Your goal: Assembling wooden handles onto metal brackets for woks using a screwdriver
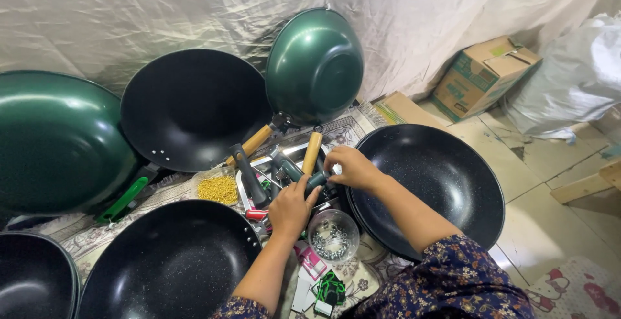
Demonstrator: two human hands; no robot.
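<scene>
My left hand (291, 208) grips a dark green power tool (317, 180) by its body, over a cluttered metal tray (292, 153). My right hand (350, 167) pinches at the tool's front end, right at the rim of a large black wok (440, 183) on my right. A wooden pan handle (312, 152) lies just behind both hands. A clear glass bowl of small screws (333, 235) stands directly in front of my left hand.
Several woks surround me: a black one (171, 264) near left, another black one (194, 109) and a green one (315, 65) propped on the draped wall, a big green one (55, 141) far left. A container of yellow bits (218, 189), a cardboard box (482, 76), a white sack (572, 79).
</scene>
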